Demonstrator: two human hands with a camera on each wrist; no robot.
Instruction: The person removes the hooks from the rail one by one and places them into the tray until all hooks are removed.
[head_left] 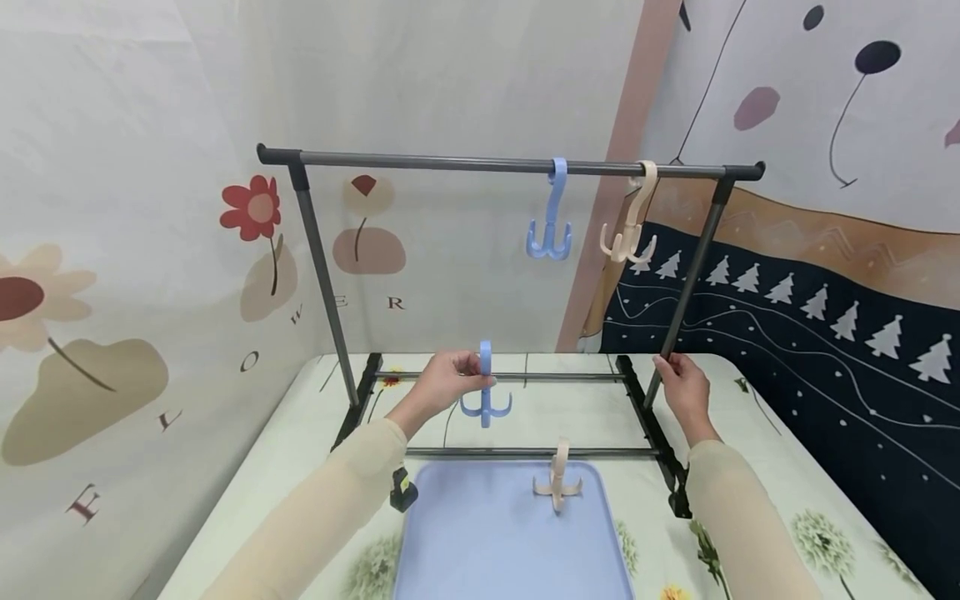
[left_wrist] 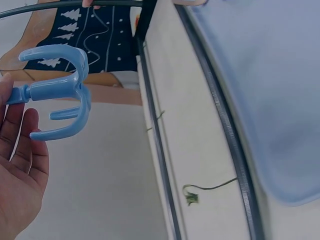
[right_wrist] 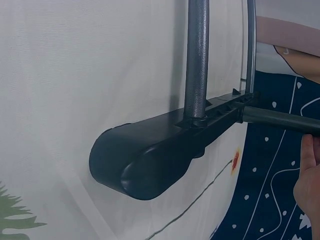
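A blue multi-prong hook (head_left: 486,390) is pinched by its stem in my left hand (head_left: 471,372), held in front of the rack's low rear bar; the left wrist view shows its curved prongs (left_wrist: 62,97) beyond my fingers (left_wrist: 20,150). My right hand (head_left: 669,368) grips the right upright (head_left: 693,267) of the metal clothes rack, low down near its foot. Another blue hook (head_left: 551,215) and a beige hook (head_left: 632,223) hang from the top bar (head_left: 450,161). A second beige hook (head_left: 557,485) lies on the blue tray (head_left: 480,542).
The rack stands on a table with a floral cloth (head_left: 757,467). Its black foot (right_wrist: 150,157) and grey post (right_wrist: 197,55) fill the right wrist view. Low cross bars (head_left: 525,452) run between the feet. Patterned curtains hang behind and on both sides.
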